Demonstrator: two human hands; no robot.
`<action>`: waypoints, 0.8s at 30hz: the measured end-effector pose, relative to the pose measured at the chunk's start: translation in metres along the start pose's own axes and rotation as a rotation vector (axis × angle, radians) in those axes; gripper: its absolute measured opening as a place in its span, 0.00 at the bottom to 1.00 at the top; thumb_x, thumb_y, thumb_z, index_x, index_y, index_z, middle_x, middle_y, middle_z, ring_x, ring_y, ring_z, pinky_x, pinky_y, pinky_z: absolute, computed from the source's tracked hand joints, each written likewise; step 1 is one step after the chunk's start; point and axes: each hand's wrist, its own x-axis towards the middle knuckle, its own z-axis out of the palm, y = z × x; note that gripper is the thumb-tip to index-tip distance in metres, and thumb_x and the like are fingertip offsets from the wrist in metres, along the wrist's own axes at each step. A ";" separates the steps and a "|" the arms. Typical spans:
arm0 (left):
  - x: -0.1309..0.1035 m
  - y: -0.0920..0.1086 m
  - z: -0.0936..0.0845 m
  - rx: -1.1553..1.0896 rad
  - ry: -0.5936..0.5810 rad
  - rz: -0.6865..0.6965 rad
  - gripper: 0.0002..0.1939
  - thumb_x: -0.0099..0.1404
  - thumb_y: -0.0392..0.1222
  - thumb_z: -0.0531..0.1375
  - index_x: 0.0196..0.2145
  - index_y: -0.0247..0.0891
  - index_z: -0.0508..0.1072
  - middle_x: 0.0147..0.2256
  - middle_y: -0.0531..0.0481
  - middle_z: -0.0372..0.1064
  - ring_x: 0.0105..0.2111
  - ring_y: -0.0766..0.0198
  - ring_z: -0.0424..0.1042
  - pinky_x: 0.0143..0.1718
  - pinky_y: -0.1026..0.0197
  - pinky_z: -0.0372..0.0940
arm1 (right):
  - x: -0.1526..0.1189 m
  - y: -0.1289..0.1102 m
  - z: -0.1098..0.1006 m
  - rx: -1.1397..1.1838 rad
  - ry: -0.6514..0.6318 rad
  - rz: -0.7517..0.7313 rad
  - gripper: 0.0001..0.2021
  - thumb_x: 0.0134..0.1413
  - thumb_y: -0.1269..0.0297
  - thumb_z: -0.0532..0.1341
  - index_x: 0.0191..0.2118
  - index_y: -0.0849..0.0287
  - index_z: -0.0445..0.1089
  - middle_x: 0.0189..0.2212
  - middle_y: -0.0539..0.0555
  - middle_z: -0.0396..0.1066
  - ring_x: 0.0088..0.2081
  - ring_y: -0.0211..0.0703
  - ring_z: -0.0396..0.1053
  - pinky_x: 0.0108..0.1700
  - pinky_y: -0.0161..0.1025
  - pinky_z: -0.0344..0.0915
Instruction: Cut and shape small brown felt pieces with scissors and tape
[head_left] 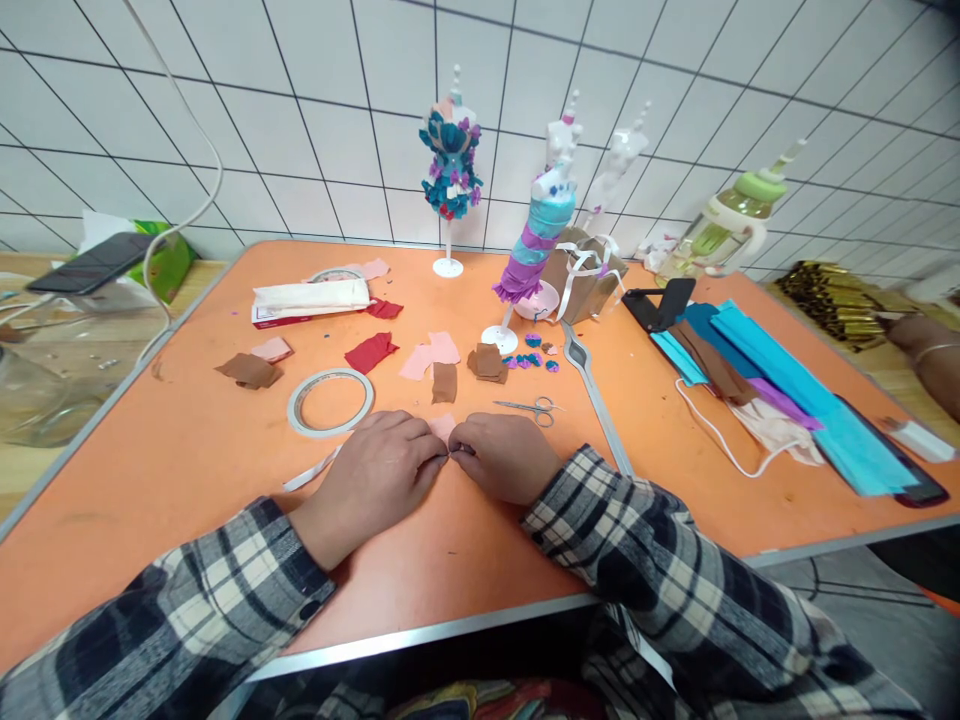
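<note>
My left hand and my right hand meet low over the orange table, fingertips pinched together. A small pink crepe-like piece shows between them and both hands grip its near edge; the fingers partly hide it. A narrow pale strip pokes out beside my left hand. Behind that hand lies a roll of tape. Small scissors rest beyond my right hand. Just past the hands are pink pieces, a brown piece, a brown stack and red pieces.
Two decorated miniature dress forms stand toward the wall, with small blue-purple rosettes by one base. A grey paper bag, green-lidded bottle and folded blue material occupy the right. Another person's hand is at far right.
</note>
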 end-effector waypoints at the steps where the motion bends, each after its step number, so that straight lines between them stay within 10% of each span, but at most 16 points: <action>1: 0.000 0.000 0.000 -0.002 0.005 0.008 0.11 0.68 0.39 0.57 0.36 0.40 0.80 0.33 0.46 0.76 0.37 0.52 0.72 0.40 0.49 0.64 | 0.000 0.000 0.000 0.007 0.012 0.001 0.12 0.66 0.60 0.54 0.40 0.55 0.75 0.35 0.52 0.75 0.35 0.42 0.70 0.32 0.38 0.54; 24: 0.001 0.000 -0.002 -0.005 0.014 0.005 0.10 0.68 0.40 0.56 0.35 0.39 0.78 0.32 0.46 0.76 0.37 0.52 0.73 0.43 0.48 0.64 | -0.001 -0.001 0.001 0.004 0.002 0.024 0.13 0.66 0.61 0.54 0.40 0.55 0.76 0.35 0.52 0.74 0.34 0.41 0.69 0.31 0.38 0.53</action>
